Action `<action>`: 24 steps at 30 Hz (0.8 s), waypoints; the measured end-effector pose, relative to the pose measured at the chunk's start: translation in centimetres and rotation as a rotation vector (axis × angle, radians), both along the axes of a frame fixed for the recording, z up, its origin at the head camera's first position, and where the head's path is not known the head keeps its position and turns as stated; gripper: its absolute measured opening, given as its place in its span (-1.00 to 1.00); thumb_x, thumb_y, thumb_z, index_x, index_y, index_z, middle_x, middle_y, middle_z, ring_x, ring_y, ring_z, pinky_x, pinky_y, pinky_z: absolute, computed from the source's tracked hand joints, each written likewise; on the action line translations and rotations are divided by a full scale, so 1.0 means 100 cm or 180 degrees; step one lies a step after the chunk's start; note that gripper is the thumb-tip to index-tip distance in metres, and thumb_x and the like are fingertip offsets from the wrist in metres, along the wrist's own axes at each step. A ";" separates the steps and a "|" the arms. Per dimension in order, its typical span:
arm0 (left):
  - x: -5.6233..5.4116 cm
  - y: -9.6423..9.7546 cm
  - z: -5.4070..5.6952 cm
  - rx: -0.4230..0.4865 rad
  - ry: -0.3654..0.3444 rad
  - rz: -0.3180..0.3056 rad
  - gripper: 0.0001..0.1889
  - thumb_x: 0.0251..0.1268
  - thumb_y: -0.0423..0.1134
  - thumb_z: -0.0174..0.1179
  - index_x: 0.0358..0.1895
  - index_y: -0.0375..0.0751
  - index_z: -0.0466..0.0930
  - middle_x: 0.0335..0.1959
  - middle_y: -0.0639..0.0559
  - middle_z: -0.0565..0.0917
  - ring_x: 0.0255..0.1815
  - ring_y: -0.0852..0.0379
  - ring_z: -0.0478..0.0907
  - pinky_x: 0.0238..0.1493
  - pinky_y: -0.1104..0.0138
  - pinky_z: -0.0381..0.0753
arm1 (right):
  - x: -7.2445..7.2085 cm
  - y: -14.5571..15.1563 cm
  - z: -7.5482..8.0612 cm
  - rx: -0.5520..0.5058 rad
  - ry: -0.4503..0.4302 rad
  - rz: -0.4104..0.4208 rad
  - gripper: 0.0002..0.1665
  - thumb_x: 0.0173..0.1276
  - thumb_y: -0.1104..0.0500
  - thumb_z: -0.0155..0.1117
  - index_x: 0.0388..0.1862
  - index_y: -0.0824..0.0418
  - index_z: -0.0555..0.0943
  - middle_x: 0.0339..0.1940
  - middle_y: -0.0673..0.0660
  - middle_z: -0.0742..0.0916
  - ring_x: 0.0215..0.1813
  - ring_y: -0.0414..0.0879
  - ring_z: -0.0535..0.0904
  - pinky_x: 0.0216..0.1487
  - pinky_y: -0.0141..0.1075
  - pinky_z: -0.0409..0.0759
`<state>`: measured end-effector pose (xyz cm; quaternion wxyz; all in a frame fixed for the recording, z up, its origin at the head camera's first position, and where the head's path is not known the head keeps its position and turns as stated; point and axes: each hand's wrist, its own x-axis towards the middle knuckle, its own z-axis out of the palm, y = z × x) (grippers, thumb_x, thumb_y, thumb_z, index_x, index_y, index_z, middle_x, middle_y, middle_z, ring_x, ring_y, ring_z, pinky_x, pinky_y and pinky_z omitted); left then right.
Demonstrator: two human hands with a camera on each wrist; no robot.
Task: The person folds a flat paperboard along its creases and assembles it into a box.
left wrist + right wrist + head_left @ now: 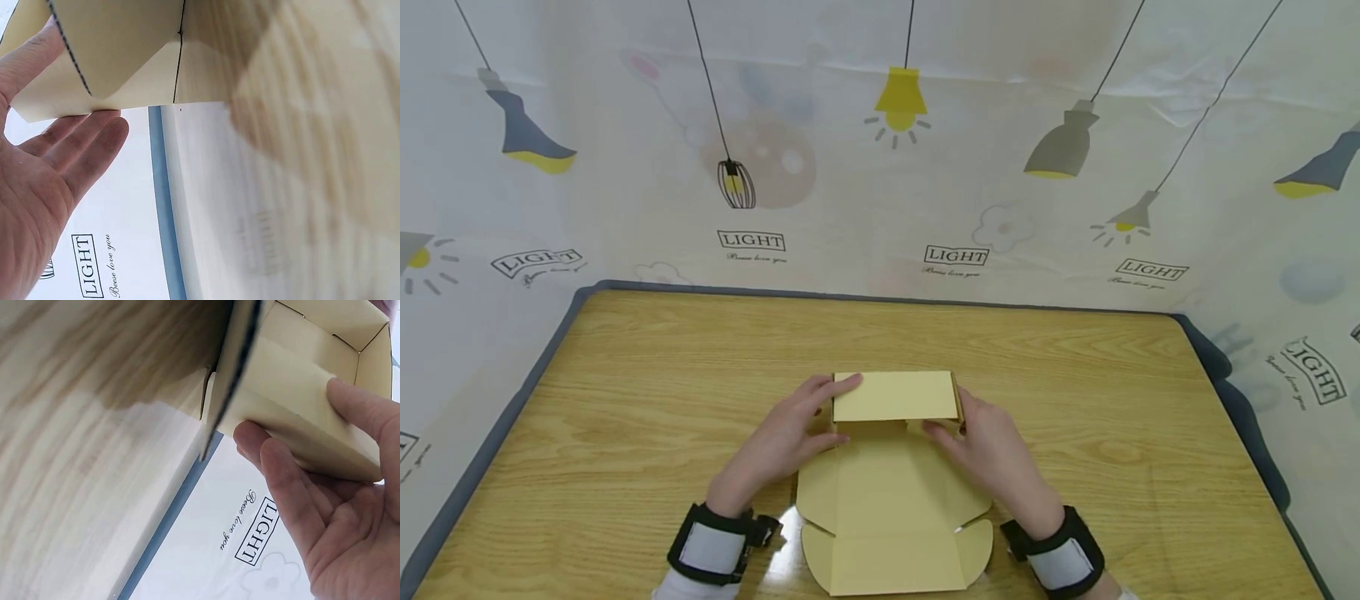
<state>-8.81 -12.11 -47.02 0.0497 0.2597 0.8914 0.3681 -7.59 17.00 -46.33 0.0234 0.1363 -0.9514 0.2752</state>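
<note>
A partly folded yellowish cardboard box [895, 479] lies on the table, its far end raised into a box shape. Its flat section with rounded side flaps spreads toward the person. At the raised part's left end, my left hand [782, 437] holds the cardboard, one finger over the top panel and the thumb lower at the near side. My right hand [996, 446] grips the right end. In the right wrist view the thumb of the right hand [331, 506] presses inside the box wall [294, 394], with fingers outside. The left wrist view has the left hand [50, 156] around a corner.
A wood-grain table [625, 417] with a dark grey edge [850, 293] lies beneath the box. Behind it and at both sides hangs a white cloth [850, 192] printed with lamps. Both wrists wear black bands, the left band [711, 542] close to the box's near flaps.
</note>
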 end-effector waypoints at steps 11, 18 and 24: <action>0.000 0.000 0.000 0.0034 -0.0009 -0.0005 -0.15 0.30 -0.32 0.45 0.63 0.06 0.28 0.45 -0.34 0.46 0.19 -0.27 0.68 0.04 0.00 0.80 | -0.005 -0.007 0.003 0.0164 0.0094 -0.0185 -0.70 0.29 0.28 0.49 -0.06 0.35 0.63 -0.37 0.24 0.80 -0.42 -0.08 0.65 -0.46 -0.24 0.57; 0.001 0.000 0.000 0.0039 0.0004 -0.0012 -0.14 0.29 -0.33 0.46 0.63 0.05 0.28 0.43 -0.32 0.48 0.16 -0.24 0.69 0.02 0.01 0.80 | -0.006 -0.008 0.004 0.0118 -0.0175 -0.0278 -0.69 0.30 0.36 0.41 0.01 0.40 0.61 -0.28 0.30 0.82 -0.38 -0.05 0.68 -0.43 -0.20 0.63; 0.001 0.000 0.000 0.0043 -0.0002 0.0012 -0.13 0.27 -0.32 0.47 0.63 0.08 0.29 0.44 -0.30 0.49 0.18 -0.25 0.68 0.08 -0.02 0.80 | -0.006 -0.009 0.002 0.0072 -0.0190 -0.0321 -0.57 0.29 0.40 0.37 0.15 0.43 0.58 -0.16 0.35 0.83 -0.27 0.04 0.75 -0.34 -0.12 0.69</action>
